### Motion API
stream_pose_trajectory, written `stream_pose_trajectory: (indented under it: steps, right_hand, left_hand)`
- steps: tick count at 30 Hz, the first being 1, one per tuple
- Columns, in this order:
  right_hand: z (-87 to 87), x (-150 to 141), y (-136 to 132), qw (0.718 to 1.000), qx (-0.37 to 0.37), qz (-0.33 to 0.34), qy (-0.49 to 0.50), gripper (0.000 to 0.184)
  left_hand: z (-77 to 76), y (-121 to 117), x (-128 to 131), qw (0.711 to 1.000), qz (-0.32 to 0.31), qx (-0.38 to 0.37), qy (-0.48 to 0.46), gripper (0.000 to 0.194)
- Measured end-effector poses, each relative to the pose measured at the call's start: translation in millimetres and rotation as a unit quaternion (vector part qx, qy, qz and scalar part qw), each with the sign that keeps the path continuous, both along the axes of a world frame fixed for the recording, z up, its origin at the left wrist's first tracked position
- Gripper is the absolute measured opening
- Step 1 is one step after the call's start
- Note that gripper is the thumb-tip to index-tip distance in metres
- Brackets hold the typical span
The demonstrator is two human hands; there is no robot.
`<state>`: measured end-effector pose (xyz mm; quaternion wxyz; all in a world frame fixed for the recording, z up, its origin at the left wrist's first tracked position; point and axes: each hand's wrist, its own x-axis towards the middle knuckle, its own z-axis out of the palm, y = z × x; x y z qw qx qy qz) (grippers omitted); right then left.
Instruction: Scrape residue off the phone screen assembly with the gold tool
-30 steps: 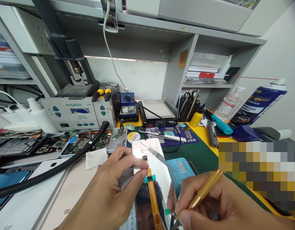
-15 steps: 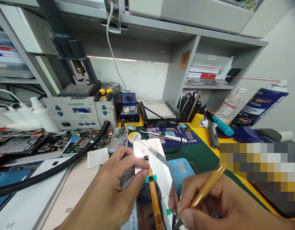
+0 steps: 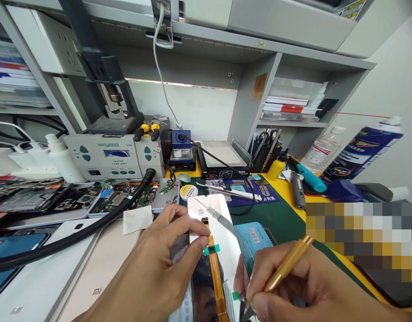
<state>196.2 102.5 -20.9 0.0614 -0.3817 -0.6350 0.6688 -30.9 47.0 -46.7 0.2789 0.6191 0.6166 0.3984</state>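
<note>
My left hand [image 3: 175, 250] pinches the upper end of an orange flex cable [image 3: 216, 279] between thumb and fingertips. The cable runs down over a dark glossy screen [image 3: 203, 295], with green tape [image 3: 216, 248] near its top. My right hand [image 3: 293, 281] grips a gold-handled craft knife [image 3: 286, 267] like a pen. Its blade points down-left at the bottom edge, close to a small piece of green tape; whether it touches anything I cannot tell. Behind the cable lies a white glossy panel [image 3: 226, 241] with a slim silver knurled tool [image 3: 219, 218] on it.
A blue labelled card or box [image 3: 251, 241] lies beside my right hand. A thick black hose [image 3: 125, 208] crosses the left side over phone shells [image 3: 92, 268]. Behind stand a hot-air station [image 3: 108, 156], a heating plate [image 3: 222, 163] and a tray of circuit boards [image 3: 159, 197].
The view has shifted slightly. Both hands keep nearly the same place and grip; the knife blade stays low at the bottom edge.
</note>
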Motion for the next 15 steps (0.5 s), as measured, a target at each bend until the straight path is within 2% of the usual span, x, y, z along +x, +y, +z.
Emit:
stream_pose_trajectory:
  steps: [10, 15]
  right_hand:
    - [-8.0, 7.2, 1.8, 1.000, 0.008, 0.007, -0.013, 0.044]
    - [-4.6, 3.7, 1.3, 1.000, 0.018, 0.013, -0.012, 0.045]
  left_hand:
    - [3.4, -1.3, 1.9, 1.000, 0.004, -0.008, -0.015, 0.016]
    - [7.7, -2.4, 2.9, 0.999, 0.010, -0.023, -0.026, 0.018]
